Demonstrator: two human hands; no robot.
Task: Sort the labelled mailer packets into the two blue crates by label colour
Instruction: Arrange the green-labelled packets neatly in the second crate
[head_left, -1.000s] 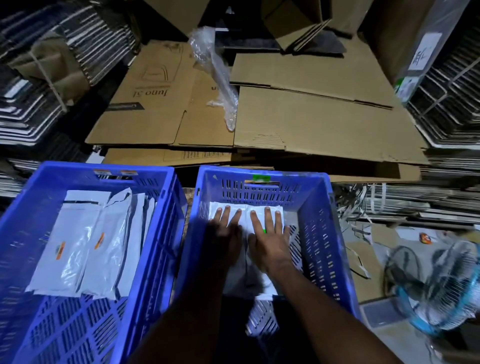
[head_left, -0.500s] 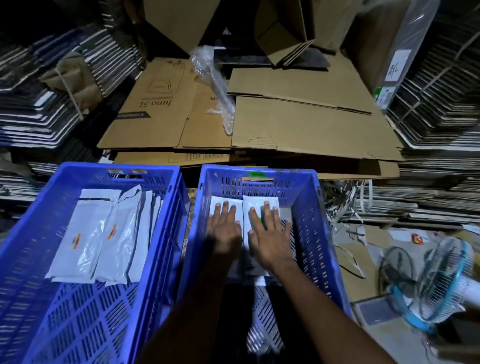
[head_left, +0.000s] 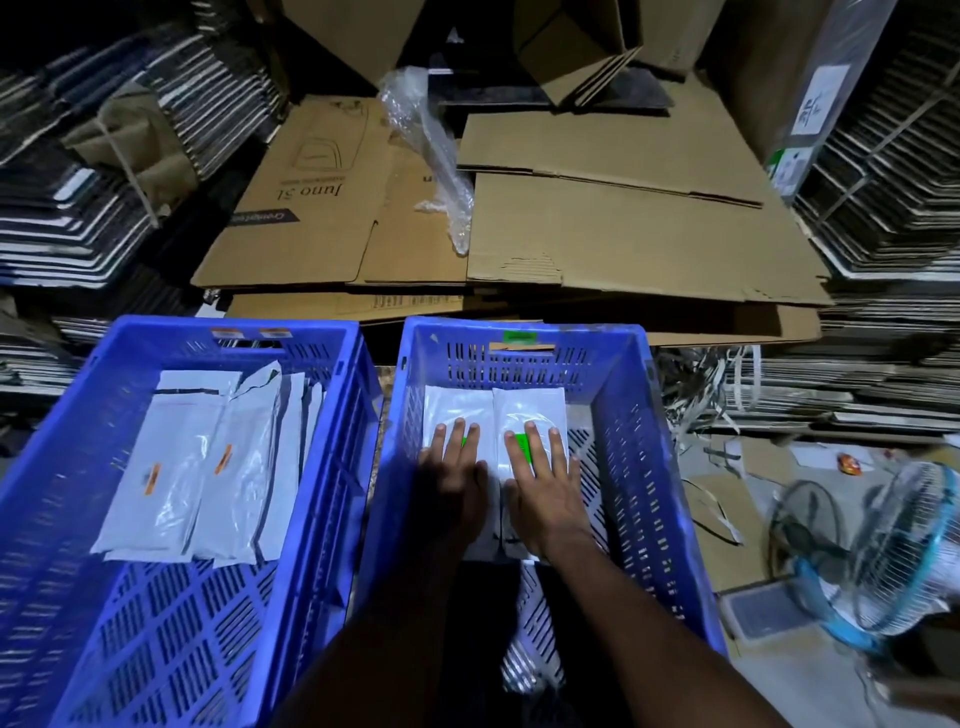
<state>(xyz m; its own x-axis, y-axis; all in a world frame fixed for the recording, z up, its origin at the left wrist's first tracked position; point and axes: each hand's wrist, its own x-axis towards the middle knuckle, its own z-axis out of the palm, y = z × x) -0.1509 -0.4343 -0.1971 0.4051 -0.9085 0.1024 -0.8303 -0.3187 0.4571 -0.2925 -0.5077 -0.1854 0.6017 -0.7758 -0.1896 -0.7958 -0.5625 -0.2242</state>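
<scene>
both hands are down in the right crate (head_left: 644, 431) and they've barely budged over the last second: the same flat press on the same two white packets, only the view has drifted a touch. what has changed is small but telling: the two packets now lie neat and parallel against the crate's far wall, and a bright green label shows between the fingers of each hand. the left hand (head_left: 451, 467) lies flat, fingers straight and together, palm down on the left green-label packet (head_left: 452, 405); it holds nothing, it only presses. the right hand (head_left: 543, 475) is the same story, fingers spread a little, resting on the right green-label packet (head_left: 530, 405), nothing gripped. each packet sits directly under its hand, far end poking out beyond the fingertips, near end under the wrist. a green tag (head_left: 515, 338) on the crate rim matches those labels, so i'd judge this pair correctly placed and simply being smoothed down. over in the left crate (head_left: 223, 332) the orange-label packets (head_left: 197, 467) lie in an overlapping row, untouched, under orange tags on that rim. no unsorted packets in sight, so whether any remain i cannot tell.
</scene>
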